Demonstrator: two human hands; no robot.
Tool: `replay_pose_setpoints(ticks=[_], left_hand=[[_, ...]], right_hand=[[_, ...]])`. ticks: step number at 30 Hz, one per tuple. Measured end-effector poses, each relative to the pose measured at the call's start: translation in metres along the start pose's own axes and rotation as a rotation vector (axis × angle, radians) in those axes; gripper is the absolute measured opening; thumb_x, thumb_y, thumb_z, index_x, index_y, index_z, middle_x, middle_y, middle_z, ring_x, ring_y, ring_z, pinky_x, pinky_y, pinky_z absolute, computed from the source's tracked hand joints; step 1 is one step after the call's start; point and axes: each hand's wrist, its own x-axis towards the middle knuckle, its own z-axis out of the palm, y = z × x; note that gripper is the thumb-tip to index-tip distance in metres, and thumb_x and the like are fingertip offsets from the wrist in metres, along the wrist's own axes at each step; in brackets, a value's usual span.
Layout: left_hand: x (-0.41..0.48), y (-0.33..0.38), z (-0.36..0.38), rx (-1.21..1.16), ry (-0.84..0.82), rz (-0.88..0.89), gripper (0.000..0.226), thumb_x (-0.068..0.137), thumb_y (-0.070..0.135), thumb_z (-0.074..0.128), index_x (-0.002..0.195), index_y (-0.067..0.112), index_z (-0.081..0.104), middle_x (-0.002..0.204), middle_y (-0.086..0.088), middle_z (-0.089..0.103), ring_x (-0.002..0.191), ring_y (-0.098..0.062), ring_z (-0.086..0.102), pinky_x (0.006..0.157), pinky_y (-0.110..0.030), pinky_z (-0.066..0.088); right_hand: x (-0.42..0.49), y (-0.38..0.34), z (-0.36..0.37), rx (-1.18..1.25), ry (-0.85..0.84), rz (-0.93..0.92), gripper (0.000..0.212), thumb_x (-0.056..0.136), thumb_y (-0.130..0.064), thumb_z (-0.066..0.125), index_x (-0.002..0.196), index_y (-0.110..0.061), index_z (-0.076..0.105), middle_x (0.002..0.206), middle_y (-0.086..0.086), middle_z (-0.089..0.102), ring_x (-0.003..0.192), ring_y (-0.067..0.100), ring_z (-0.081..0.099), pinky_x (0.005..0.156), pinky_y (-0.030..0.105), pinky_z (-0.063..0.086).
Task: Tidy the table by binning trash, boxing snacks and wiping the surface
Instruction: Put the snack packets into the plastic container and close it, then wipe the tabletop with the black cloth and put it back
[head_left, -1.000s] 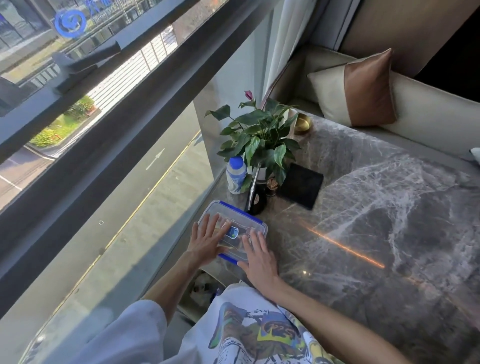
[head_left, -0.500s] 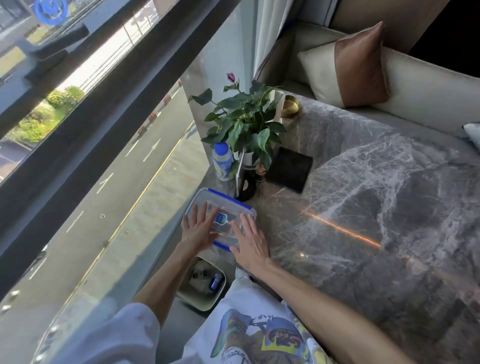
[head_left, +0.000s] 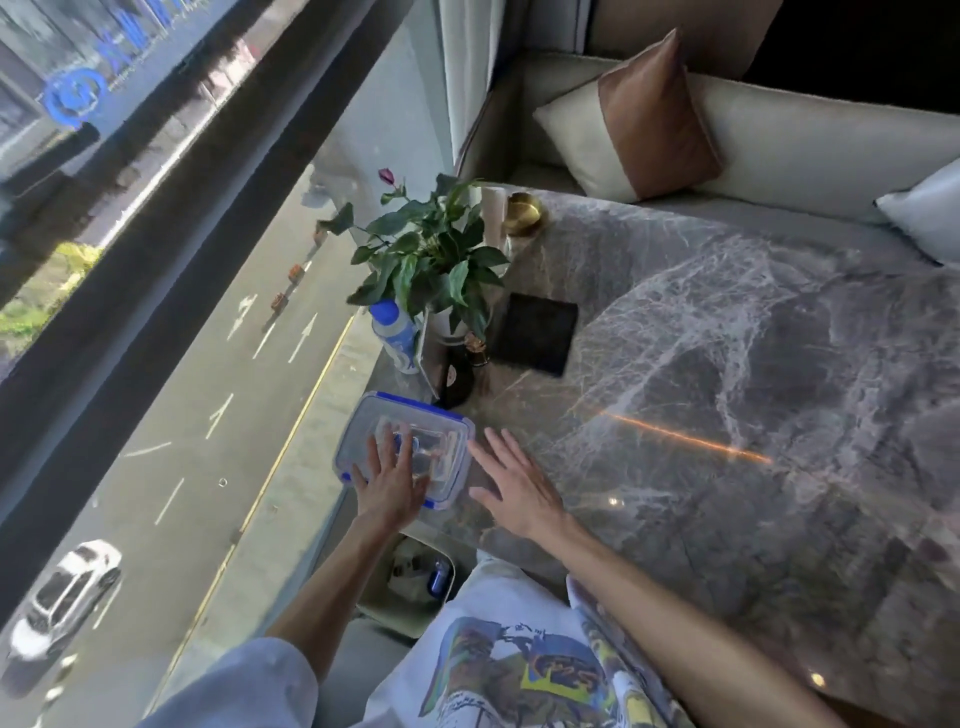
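A clear plastic snack box (head_left: 436, 426) with a blue-rimmed lid sits at the near left corner of the grey marble table (head_left: 727, 389), lid on and snacks showing dimly through it. My left hand (head_left: 389, 480) lies flat on the lid, fingers spread. My right hand (head_left: 511, 480) hovers open just right of the box, over the bare table, holding nothing. A small beige bin (head_left: 415, 616) with trash inside stands on the floor below the table edge, partly hidden by my shirt.
A potted plant (head_left: 431, 265), a blue-capped bottle (head_left: 395, 332), a dark round object (head_left: 457, 376) and a black square pad (head_left: 537, 340) stand behind the box. A gold bowl (head_left: 524, 213) sits at the far corner. The window is at left, a cushioned sofa (head_left: 779, 150) behind.
My right hand has lifted off the box lid and shifted right, off the box. The left hand stays pressed on the lid. The camera has tilted.
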Motion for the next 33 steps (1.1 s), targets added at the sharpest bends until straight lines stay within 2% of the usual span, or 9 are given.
replay_pose_setpoints(ticks=[3, 5, 8, 13, 19, 26, 30, 33], left_hand=[[-0.015, 0.043, 0.010, 0.084, 0.050, 0.038, 0.066, 0.100, 0.043, 0.031, 0.155, 0.022, 0.001, 0.165, -0.007, -0.003, 0.151, -0.033, -0.012, 0.119, -0.063, 0.002], [-0.025, 0.077, 0.015, 0.164, 0.070, 0.119, 0.065, 0.100, 0.042, 0.031, 0.155, 0.021, 0.005, 0.165, -0.008, 0.004, 0.151, -0.033, -0.006, 0.119, -0.062, 0.001], [-0.036, 0.137, 0.026, 0.209, 0.058, 0.241, 0.059, 0.099, 0.040, 0.033, 0.153, 0.020, 0.020, 0.162, -0.006, 0.017, 0.152, -0.029, 0.005, 0.121, -0.058, 0.005], [-0.047, 0.228, 0.042, 0.153, 0.040, 0.307, 0.051, 0.099, 0.040, 0.034, 0.146, 0.020, 0.031, 0.154, -0.003, 0.032, 0.148, -0.024, 0.021, 0.118, -0.057, 0.014], [-0.056, 0.296, 0.054, 0.106, -0.004, 0.317, 0.047, 0.101, 0.040, 0.032, 0.144, 0.021, 0.032, 0.151, 0.001, 0.034, 0.147, -0.021, 0.022, 0.117, -0.059, 0.016], [-0.051, 0.303, 0.046, -0.018, -0.024, 0.198, 0.054, 0.101, 0.044, 0.029, 0.150, 0.020, 0.029, 0.155, -0.002, 0.035, 0.146, -0.023, 0.029, 0.119, -0.052, 0.021], [-0.024, 0.276, 0.022, -0.278, -0.022, 0.007, 0.054, 0.101, 0.042, 0.035, 0.149, 0.018, 0.032, 0.148, -0.011, 0.047, 0.132, -0.031, 0.049, 0.105, -0.041, 0.040], [0.011, 0.252, -0.003, -0.490, 0.012, -0.143, 0.054, 0.100, 0.039, 0.039, 0.147, 0.012, 0.035, 0.143, -0.017, 0.051, 0.129, -0.035, 0.051, 0.105, -0.039, 0.040]], right_hand=[[-0.037, 0.047, -0.022, 0.015, 0.067, 0.064, 0.069, 0.096, -0.049, 0.047, 0.155, -0.032, 0.014, 0.166, 0.001, 0.007, 0.153, 0.021, 0.002, 0.124, 0.042, 0.014], [-0.064, 0.085, -0.038, 0.009, 0.101, 0.128, 0.068, 0.097, -0.049, 0.046, 0.155, -0.030, 0.018, 0.166, 0.002, 0.010, 0.153, 0.021, 0.004, 0.124, 0.040, 0.014], [-0.106, 0.142, -0.063, -0.002, 0.150, 0.238, 0.067, 0.097, -0.050, 0.045, 0.155, -0.028, 0.021, 0.165, 0.002, 0.013, 0.153, 0.022, 0.010, 0.123, 0.040, 0.016], [-0.171, 0.217, -0.092, -0.024, 0.211, 0.374, 0.066, 0.095, -0.052, 0.045, 0.153, -0.028, 0.026, 0.164, 0.005, 0.017, 0.151, 0.023, 0.017, 0.122, 0.042, 0.017], [-0.221, 0.269, -0.111, 0.030, 0.237, 0.472, 0.063, 0.097, -0.053, 0.043, 0.153, -0.031, 0.026, 0.165, 0.002, 0.015, 0.153, 0.018, 0.010, 0.124, 0.042, 0.010], [-0.209, 0.287, -0.123, 0.013, 0.170, 0.484, 0.064, 0.097, -0.055, 0.041, 0.153, -0.030, 0.026, 0.164, 0.004, 0.018, 0.152, 0.021, 0.012, 0.123, 0.044, 0.013], [-0.154, 0.271, -0.129, 0.014, 0.142, 0.412, 0.064, 0.096, -0.057, 0.039, 0.153, -0.031, 0.025, 0.164, 0.003, 0.018, 0.152, 0.022, 0.014, 0.123, 0.045, 0.012], [-0.099, 0.246, -0.137, 0.001, 0.122, 0.348, 0.065, 0.096, -0.058, 0.038, 0.154, -0.030, 0.024, 0.164, 0.001, 0.019, 0.152, 0.021, 0.013, 0.123, 0.044, 0.013]])
